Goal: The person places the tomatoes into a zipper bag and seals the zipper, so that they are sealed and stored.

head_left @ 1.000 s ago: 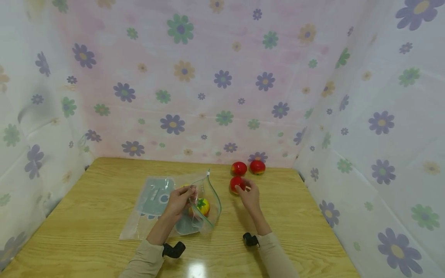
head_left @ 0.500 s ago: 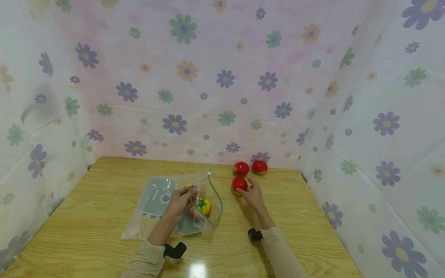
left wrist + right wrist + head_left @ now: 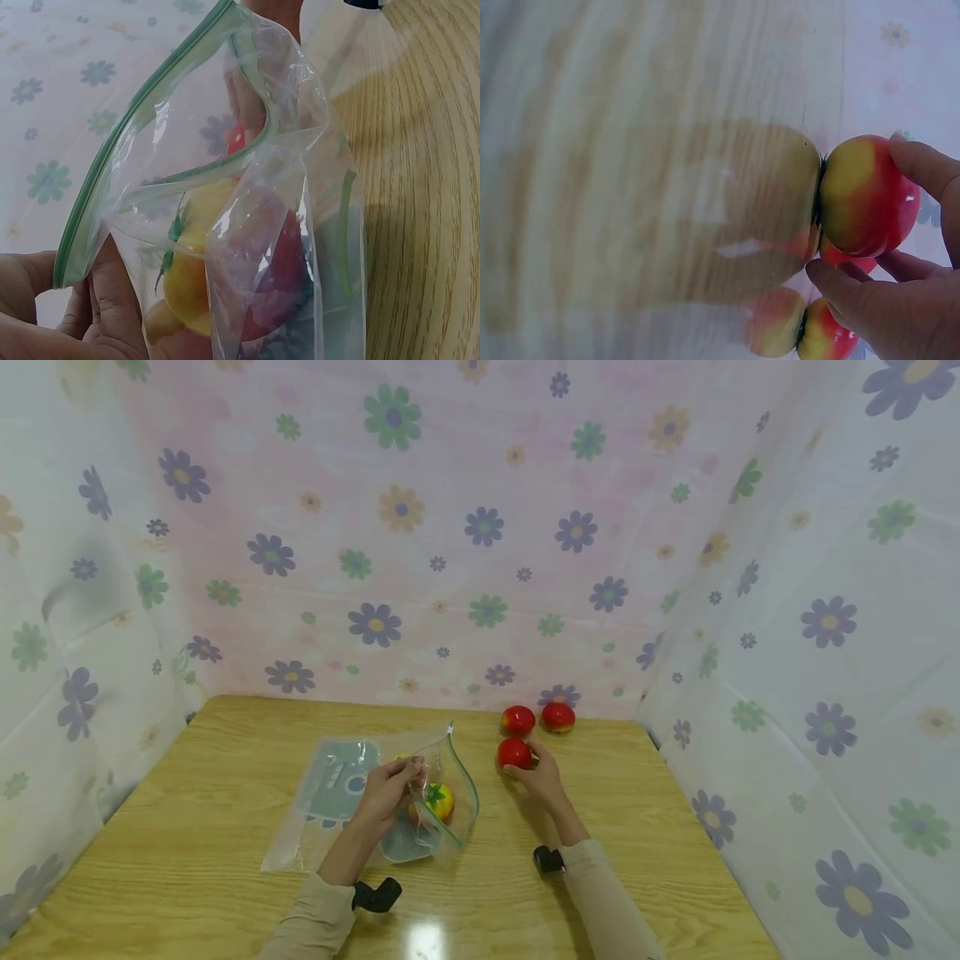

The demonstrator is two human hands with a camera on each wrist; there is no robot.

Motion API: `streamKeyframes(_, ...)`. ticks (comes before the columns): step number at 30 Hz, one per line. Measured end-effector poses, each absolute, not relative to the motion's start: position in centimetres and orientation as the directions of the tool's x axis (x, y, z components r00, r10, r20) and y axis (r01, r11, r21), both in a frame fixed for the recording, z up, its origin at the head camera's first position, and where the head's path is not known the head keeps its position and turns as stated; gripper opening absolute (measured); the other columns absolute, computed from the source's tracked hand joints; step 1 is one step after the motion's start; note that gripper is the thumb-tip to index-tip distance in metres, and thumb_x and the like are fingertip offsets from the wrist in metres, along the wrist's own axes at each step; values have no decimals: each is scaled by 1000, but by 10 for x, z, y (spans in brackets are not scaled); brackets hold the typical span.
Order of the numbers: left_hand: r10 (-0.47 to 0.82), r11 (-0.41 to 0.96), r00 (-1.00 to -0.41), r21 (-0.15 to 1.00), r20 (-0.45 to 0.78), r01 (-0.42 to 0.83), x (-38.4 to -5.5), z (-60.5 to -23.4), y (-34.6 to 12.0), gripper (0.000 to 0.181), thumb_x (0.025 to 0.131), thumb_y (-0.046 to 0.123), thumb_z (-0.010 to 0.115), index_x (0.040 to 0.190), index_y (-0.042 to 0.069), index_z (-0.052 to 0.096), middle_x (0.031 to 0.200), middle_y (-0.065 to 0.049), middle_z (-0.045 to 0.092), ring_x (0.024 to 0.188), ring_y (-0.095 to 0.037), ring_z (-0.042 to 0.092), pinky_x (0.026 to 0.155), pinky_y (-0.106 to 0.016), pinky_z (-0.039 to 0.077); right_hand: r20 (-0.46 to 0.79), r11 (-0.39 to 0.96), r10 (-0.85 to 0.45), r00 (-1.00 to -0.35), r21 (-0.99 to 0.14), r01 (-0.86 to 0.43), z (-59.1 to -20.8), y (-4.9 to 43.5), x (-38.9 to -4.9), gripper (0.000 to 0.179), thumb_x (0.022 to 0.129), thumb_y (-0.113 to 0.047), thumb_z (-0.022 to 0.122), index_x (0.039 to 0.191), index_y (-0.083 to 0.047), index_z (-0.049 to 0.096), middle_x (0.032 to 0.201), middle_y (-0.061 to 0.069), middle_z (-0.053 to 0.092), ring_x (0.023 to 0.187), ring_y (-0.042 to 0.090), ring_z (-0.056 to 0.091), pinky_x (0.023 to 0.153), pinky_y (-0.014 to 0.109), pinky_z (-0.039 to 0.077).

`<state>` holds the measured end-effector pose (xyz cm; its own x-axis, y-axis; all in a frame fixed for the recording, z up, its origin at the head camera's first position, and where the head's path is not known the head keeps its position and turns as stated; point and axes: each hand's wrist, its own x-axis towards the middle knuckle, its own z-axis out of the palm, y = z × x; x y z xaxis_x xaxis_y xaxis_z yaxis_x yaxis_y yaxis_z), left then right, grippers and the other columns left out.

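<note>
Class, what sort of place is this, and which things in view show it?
Probably a staged recording booth: flower-patterned sheeting surrounds a wood-grain table on three sides, and two black wrist-worn devices, perhaps cameras, are in view.

The bag point(image 3: 337, 785) is glossy plastic, the 3 red fruits point(image 3: 513, 753) smooth, shiny.

Counted: three unbagged, glossy red-and-yellow round fruits point(image 3: 514, 752) point(image 3: 518, 720) point(image 3: 558, 717); one clear plastic green-zipped bag point(image 3: 332, 785), in which at least one green-leaved yellow-and-red fruit point(image 3: 444, 804) is seen; two black wrist-worn devices point(image 3: 377, 896) point(image 3: 549, 859).
</note>
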<state>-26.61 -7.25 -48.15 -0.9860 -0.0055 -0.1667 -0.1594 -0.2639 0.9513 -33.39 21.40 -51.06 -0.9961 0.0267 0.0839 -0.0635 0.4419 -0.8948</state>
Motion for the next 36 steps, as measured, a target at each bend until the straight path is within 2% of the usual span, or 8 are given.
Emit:
streamKeyframes(12, -8, -239, -986, 958, -164, -157, -266, -483, -73, 39, 104, 21, 62, 130, -7, 62, 87, 6, 71, 71, -7, 59, 57, -22, 45, 83, 422, 29, -996, -905, -63, -512, 213, -336, 66, 91, -5, 74, 147, 9, 42, 145, 30, 49, 130, 45, 52, 109, 55, 45)
streamKeyframes(20, -17, -238, -985, 958, -172, -163, -266, -482, -72, 37, 104, 21, 62, 128, -6, 64, 86, 6, 71, 66, -6, 54, 56, -20, 41, 88, 416, 29, -996, -907, -69, -509, 213, -335, 65, 90, -3, 75, 146, 10, 44, 143, 30, 50, 129, 46, 52, 108, 55, 46)
streamKeyframes(36, -30, -237, -984, 958, -174, -162, -266, -485, -71, 36, 103, 21, 63, 128, -4, 65, 86, 8, 71, 64, -5, 53, 55, -19, 40, 107, 403, 42, -993, -912, -81, -508, 217, -331, 65, 88, -6, 79, 146, 1, 49, 142, 24, 54, 126, 42, 55, 109, 53, 46)
